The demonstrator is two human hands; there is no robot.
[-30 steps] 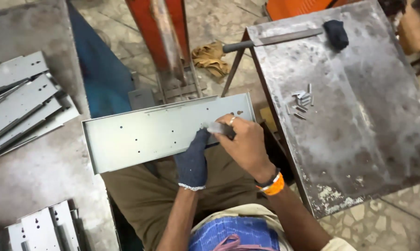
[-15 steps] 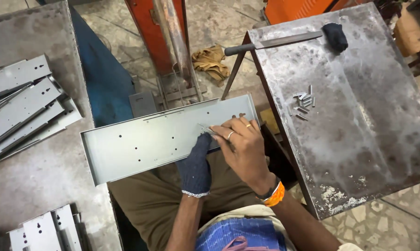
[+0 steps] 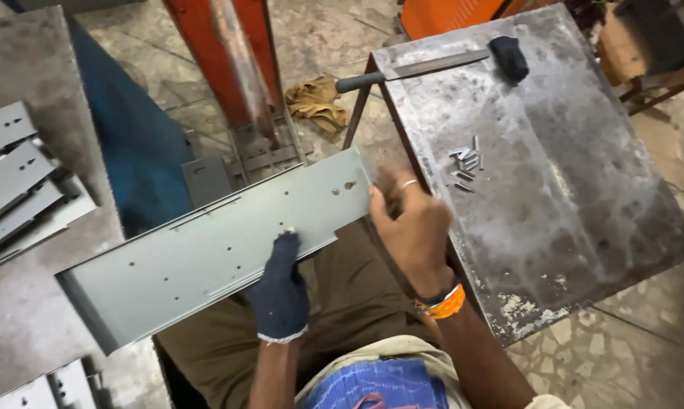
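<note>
Two hands hold a grey metal panel (image 3: 205,254) mid-frame: gloved left hand (image 3: 280,288) pressing its lower edge, bare right hand (image 3: 410,227) gripping its right end

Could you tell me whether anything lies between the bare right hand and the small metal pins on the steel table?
Nothing visible does: the right hand grips the grey panel, and only bare table separates it from the pins.

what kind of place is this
Most likely a small metal fabrication workshop: a punched grey sheet-metal panel across the person's lap, more stacked panels alongside, and a worn steel table with a file.
</note>
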